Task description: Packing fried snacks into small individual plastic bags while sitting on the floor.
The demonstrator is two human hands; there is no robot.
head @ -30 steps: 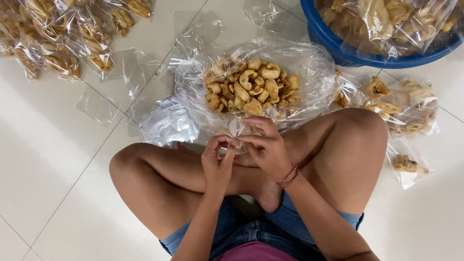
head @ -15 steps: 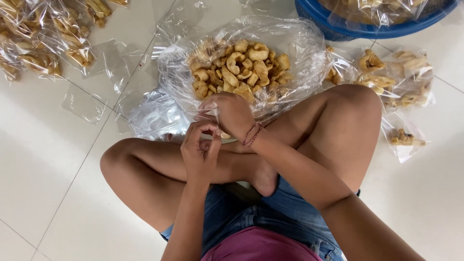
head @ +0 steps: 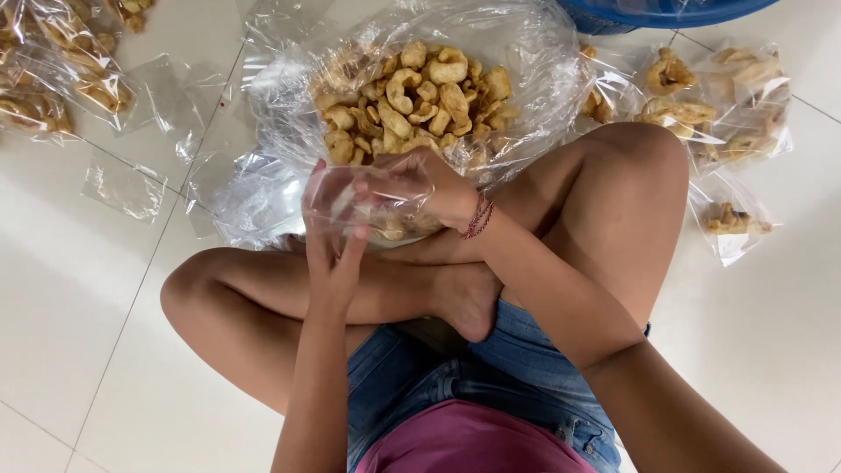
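Fingers (head: 337,188) of the left hand (head: 331,236) are closed on the edge of a small clear bag (head: 363,197), which is held just before the near rim of the large clear bag (head: 272,188) of curled fried snacks (head: 420,96). That small bag is also gripped by the right hand (head: 429,188), its fingers curled into the mouth. Left of the large bag, empty clear bags (head: 123,186) are spread on the white tiled floor (head: 70,315); to its right, filled packets (head: 718,96) are laid beside a blue tub (head: 666,12).
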